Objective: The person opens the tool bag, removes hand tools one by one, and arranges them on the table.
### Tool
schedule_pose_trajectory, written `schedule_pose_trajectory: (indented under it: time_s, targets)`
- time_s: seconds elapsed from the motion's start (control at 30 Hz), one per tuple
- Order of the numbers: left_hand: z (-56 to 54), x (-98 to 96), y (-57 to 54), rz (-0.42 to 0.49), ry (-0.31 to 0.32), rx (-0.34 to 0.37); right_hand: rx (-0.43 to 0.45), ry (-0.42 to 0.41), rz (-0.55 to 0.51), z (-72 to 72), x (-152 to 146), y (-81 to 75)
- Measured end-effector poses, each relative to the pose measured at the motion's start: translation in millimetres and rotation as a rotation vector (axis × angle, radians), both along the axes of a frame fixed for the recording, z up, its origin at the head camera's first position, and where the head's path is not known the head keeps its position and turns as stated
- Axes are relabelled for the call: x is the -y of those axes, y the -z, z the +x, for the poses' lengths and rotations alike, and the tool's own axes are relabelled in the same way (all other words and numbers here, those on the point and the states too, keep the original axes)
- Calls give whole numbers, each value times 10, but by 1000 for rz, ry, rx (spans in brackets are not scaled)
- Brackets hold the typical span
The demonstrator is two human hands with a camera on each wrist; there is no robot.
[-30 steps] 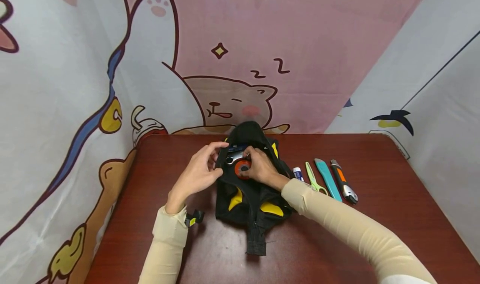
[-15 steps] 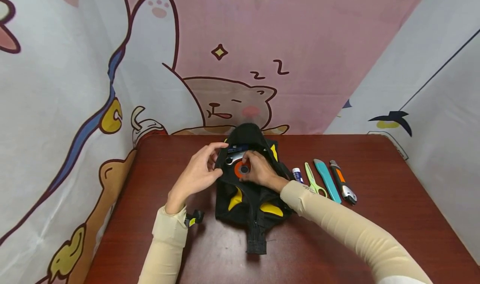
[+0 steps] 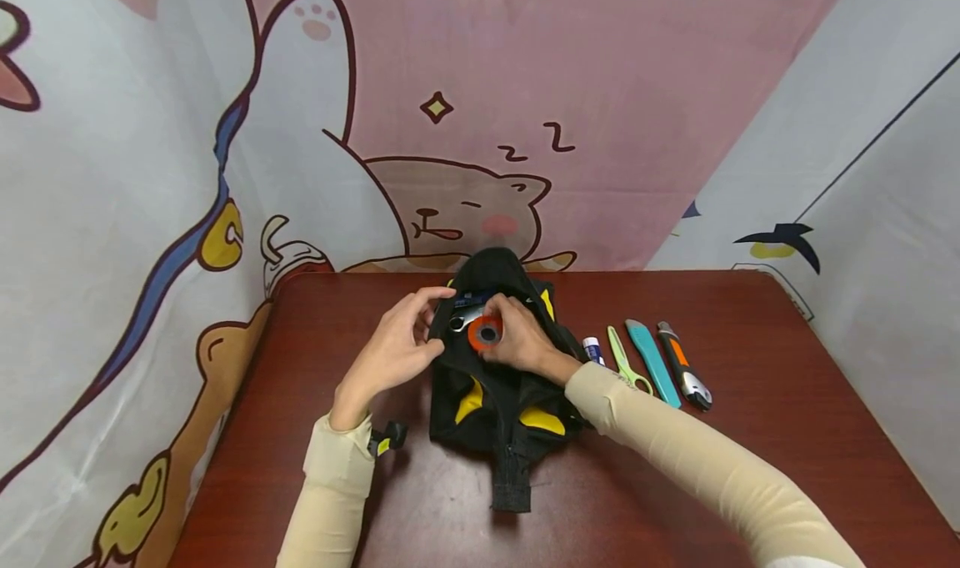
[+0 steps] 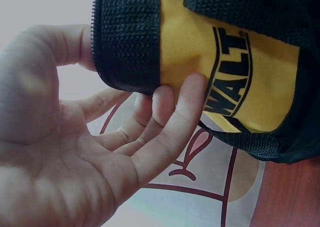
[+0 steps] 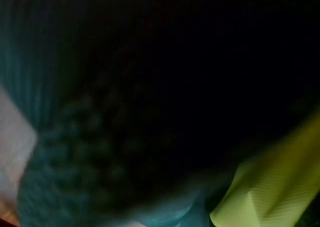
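A black and yellow tool bag sits on the table with its mouth unzipped. My left hand holds the bag's left rim; in the left wrist view the thumb lies at the black zipper edge and the fingertips press the yellow side panel. Inside the mouth, my right hand grips an orange roll with a dark centre, which looks like tape. A silver metal tool and a dark blue item lie beside the roll. Dark, blurred bag fabric fills most of the right wrist view.
Right of the bag lie a glue stick, light green scissors, a teal cutter-like tool and a black, orange and grey utility knife. A printed cloth hangs behind the table.
The orange roll has tilted and shifted slightly in the right hand, showing its face differently. The left hand keeps its place at the rim.
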State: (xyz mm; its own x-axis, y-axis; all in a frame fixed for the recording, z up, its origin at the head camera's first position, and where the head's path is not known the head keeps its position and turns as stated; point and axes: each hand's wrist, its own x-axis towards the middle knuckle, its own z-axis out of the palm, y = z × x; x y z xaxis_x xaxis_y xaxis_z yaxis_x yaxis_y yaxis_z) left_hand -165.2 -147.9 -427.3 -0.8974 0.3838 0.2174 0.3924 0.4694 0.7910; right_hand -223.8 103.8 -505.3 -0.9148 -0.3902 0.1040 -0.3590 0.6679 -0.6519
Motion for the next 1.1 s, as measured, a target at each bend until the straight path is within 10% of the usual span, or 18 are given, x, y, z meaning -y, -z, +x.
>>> schedule_pose_trajectory:
  time_s: [1.1]
  targets:
    - [-6, -20, 19, 0, -9, -3, -248, -4, -364, 455, -210, -747]
